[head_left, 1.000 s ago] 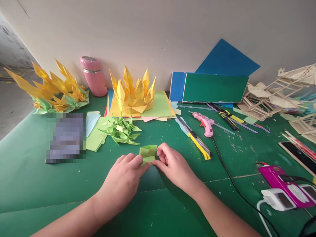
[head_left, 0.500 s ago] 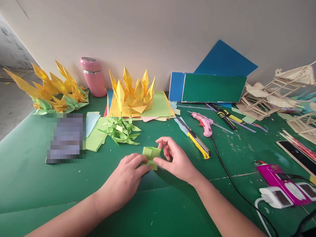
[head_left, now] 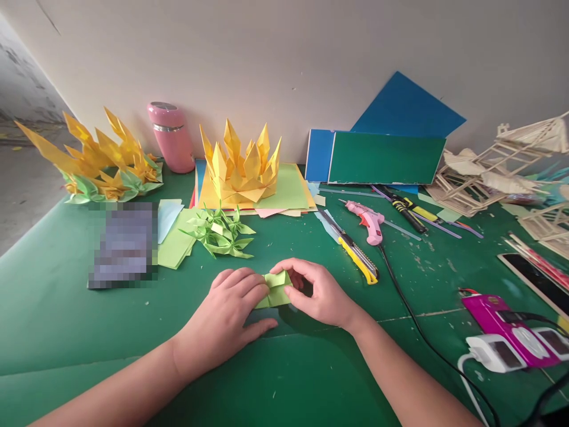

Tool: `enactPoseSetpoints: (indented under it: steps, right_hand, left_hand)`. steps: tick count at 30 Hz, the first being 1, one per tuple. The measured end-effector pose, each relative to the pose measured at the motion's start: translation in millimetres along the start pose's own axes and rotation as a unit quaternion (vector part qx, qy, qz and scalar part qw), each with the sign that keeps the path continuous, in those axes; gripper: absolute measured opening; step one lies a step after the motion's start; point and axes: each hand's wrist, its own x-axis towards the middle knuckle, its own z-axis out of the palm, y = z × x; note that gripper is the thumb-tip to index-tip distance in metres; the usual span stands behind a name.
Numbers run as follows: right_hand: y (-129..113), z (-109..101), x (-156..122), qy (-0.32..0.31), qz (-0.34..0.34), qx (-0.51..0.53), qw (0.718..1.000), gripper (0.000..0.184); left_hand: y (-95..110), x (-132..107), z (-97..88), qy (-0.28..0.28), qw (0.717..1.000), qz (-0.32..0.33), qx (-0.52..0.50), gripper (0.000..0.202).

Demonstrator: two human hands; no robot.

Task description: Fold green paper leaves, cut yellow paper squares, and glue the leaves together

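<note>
A small piece of light green origami paper [head_left: 276, 295] with creases and a folded upper flap lies on the green table between my hands. My left hand [head_left: 233, 305] rests its fingers over the paper's left side, with the thumb stretched out apart below it. At the right edge, my right hand [head_left: 317, 290] grips the paper, the thumb in front and the curled fingers at the upper edge. Just beyond the hands sits a cluster of folded green paper leaves [head_left: 221, 232]. Behind that stands a yellow folded paper crown [head_left: 244, 178].
A utility knife [head_left: 355, 255] and a pink glue gun [head_left: 365, 216] lie to the right, its cord running forward. A purple power strip [head_left: 511, 329] with plugs is at far right. Left are another yellow crown [head_left: 98, 160], a pink flask [head_left: 173, 142] and green sheets [head_left: 175, 249].
My left thumb has come off the paper and spread downward. My right hand has closed on the paper's right edge, and its upper flap now lies folded differently.
</note>
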Motion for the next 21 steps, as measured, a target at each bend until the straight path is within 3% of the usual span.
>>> enactPoseSetpoints:
  steps: [7,13,18,21]
  right_hand:
    - [8.5,-5.0,-1.8,0.002,-0.019,0.005,1.000,0.026]
    - [11.5,-5.7,1.1,0.033,-0.112,-0.128,0.985,0.013]
    - [14.6,-5.3,3.1,-0.033,-0.176,-0.119,0.977,0.013]
    - [15.4,-4.5,3.1,-0.048,-0.183,-0.105,0.976,0.009]
  left_hand:
    - [-5.5,-2.5,4.1,0.022,1.000,0.006,-0.004,0.012]
    - [-8.6,-4.1,7.0,0.048,0.999,0.010,0.010,0.039]
    - [-7.5,-1.8,3.4,0.026,0.999,0.037,0.000,0.041]
    - [-1.7,-1.7,-0.7,0.010,1.000,0.014,-0.020,0.035]
